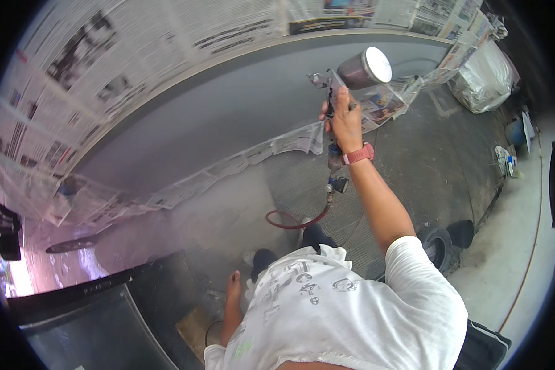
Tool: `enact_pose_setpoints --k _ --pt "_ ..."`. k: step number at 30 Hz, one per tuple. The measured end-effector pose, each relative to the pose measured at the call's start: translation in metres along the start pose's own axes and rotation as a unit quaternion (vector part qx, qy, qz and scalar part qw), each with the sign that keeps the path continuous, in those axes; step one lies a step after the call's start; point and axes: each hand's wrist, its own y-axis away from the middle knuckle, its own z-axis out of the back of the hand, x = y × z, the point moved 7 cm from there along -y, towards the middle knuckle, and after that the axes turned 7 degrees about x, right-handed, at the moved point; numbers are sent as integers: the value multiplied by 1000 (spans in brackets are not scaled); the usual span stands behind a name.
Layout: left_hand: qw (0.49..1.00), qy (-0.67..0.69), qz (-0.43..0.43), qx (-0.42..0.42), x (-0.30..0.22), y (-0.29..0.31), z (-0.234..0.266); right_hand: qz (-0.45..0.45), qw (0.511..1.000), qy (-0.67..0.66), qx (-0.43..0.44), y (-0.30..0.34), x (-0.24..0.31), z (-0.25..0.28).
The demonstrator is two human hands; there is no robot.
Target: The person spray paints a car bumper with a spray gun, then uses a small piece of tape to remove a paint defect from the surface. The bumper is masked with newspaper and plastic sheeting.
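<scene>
My right hand (346, 126) is wrapped round the grip of a paint spray gun (334, 92), held up in front of the grey panel (228, 86). A dark cup with a round white lid (377, 65) sits tilted on the gun. Below the grip hang a fitting with a small gauge (339, 185) and a dark red air hose (290, 226), which loops down toward my legs. The gun's nozzle end points left, along the panel and apart from it. My left hand (234, 282) hangs low by my side, away from the panel; its fingers are too small to make out.
Newspaper masking (166, 49) covers the surface above the panel, and more paper hangs along its lower edge. A plastic-wrapped bundle (486, 77) stands at the far right. A tyre (436, 246) lies right of my legs. A dark glossy panel (98, 327) is at the lower left.
</scene>
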Motion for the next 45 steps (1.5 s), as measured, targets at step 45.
enact_pose_setpoints --k 45 --pt "974 192 118 5 237 -20 108 60 984 105 129 121 10 -325"
